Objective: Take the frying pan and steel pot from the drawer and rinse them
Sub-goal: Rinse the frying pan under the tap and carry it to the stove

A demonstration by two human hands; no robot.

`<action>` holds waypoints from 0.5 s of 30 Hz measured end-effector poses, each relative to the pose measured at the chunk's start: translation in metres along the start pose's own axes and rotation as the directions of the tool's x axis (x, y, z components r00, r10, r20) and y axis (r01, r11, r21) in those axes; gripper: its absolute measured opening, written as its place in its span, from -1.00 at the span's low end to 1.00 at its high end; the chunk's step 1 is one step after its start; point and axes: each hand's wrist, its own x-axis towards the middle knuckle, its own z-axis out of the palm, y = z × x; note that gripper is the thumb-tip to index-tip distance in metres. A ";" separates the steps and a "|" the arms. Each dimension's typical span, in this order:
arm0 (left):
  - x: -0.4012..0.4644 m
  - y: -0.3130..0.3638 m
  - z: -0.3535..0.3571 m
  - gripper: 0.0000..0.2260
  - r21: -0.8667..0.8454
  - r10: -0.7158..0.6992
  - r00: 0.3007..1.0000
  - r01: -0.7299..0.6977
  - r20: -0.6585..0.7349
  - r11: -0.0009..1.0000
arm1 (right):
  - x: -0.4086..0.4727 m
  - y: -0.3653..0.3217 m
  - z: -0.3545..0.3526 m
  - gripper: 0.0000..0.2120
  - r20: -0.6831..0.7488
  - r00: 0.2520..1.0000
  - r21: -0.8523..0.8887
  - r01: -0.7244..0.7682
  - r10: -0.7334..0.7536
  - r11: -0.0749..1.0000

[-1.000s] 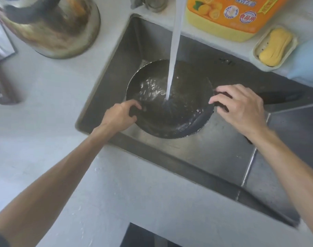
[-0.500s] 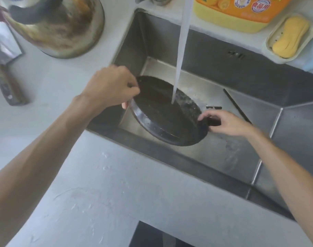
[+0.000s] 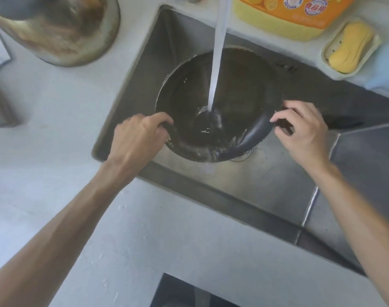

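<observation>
Sitting in the steel sink (image 3: pixel 266 185) under a stream of water (image 3: pixel 216 63), the dark frying pan (image 3: pixel 233 96) faces up, and the stream strikes its inner base near the middle. The left hand (image 3: pixel 136 140) grips the pan's near-left rim, fingers (image 3: pixel 164 122) curled over the edge. The right hand (image 3: pixel 304 131) holds the right side where the black handle (image 3: pixel 344 124) joins, fingers bent round it. Behind the sink, on the pale worktop (image 3: pixel 56 107), stand an orange detergent bottle (image 3: pixel 299 16) and a yellow soap bar (image 3: pixel 350 47) in its dish. A steel pot (image 3: pixel 62 29) stands to the left of the sink.
</observation>
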 end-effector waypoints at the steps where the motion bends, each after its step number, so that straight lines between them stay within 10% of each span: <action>1: -0.003 0.003 -0.015 -0.70 0.062 0.092 0.991 -0.086 -0.093 0.994 | -0.010 0.000 0.009 -0.81 0.042 0.996 0.114 -0.085 0.081 0.990; 7: 0.006 0.037 -0.060 -0.75 0.375 0.485 0.869 -0.419 -0.098 0.827 | -0.037 -0.018 0.047 -0.47 0.639 0.756 0.438 -0.510 0.144 0.740; 15: 0.036 -0.026 -0.005 -0.69 0.163 0.129 0.972 -0.162 0.197 0.973 | -0.007 -0.006 0.015 -0.62 0.654 0.749 0.136 -0.254 0.106 0.958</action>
